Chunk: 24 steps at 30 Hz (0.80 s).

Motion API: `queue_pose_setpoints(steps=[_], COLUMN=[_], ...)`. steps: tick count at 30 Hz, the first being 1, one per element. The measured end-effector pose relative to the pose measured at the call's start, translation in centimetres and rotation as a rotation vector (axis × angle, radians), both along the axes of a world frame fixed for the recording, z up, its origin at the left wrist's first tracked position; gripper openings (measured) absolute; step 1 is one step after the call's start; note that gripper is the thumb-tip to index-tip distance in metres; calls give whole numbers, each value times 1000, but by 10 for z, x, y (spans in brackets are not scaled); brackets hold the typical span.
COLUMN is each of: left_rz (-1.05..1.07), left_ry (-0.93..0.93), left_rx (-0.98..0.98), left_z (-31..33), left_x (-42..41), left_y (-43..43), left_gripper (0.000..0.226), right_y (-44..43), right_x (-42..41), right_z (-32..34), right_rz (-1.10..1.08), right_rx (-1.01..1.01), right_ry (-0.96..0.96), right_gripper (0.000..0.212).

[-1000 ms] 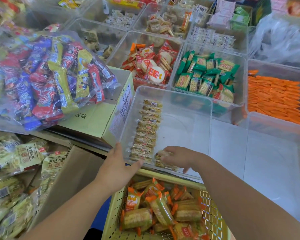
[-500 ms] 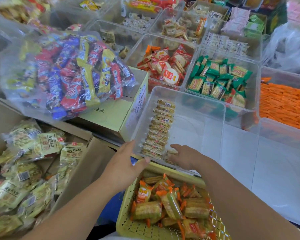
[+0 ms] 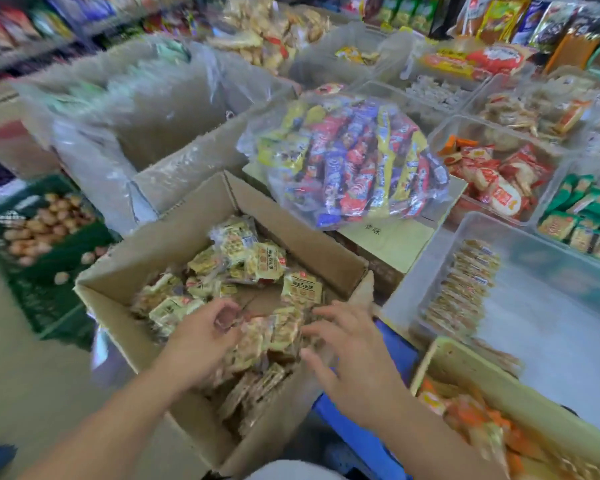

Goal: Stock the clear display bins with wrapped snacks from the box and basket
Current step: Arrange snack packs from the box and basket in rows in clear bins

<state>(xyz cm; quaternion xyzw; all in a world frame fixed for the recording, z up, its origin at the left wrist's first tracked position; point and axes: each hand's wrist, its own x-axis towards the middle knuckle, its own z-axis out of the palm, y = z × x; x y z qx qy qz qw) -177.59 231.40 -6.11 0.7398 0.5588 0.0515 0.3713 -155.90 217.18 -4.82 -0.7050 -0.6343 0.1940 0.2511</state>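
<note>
Fingers (image 3: 329,308) of the right hand (image 3: 354,351) are spread wide and loose, their tips on the wrapped snacks (image 3: 250,258) heaped at the right side of the open cardboard box (image 3: 174,244). The left hand (image 3: 201,341) lies further in, fingers (image 3: 222,308) curled down over the same heap; motion blur hides whether they pinch a packet or only rest on it. The box flaps stand up around both wrists, and the near right wall sits just under the right palm. A blue plastic surface (image 3: 388,341) shows between the box and the yellow basket (image 3: 465,368), which holds orange-ended packets (image 3: 471,417). Beyond the basket is the clear display bin (image 3: 534,265), with one row of packets (image 3: 465,289) along its left wall and bare floor to the right of that row. A clear bag of mixed sweets (image 3: 354,161) rests on a closed carton behind the box. A green crate (image 3: 49,278) stands to the left on a pale floor (image 3: 25,375).
</note>
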Motion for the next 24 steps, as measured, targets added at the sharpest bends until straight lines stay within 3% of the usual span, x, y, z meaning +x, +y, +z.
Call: queue_pose_setpoints(steps=[5,12,18,21,24], left_rz=[-302,-767,-738,-733,-768], left_ry=[223,281,268,313,483], left_rx=[-68,-148,-393,-397,-320], left_z=[-27,-69,-94,-100,-101], left_x=[-26,19,30,30,28], left_y=[48,69,73,82,95], left_gripper=[50,90,127,124,115], right_y=[31,26,31,32,34], right_x=[-57,-65,-72,-74,-75], right_z=[-20,-30,-24,-23,-22], right_rz=[85,-27,-89,-96,-102], right_rx=[-276,-372,-407,-415,-423], right_ry=[-285,-455,-434,-453,-468], right_gripper=[49,45,41,44,44])
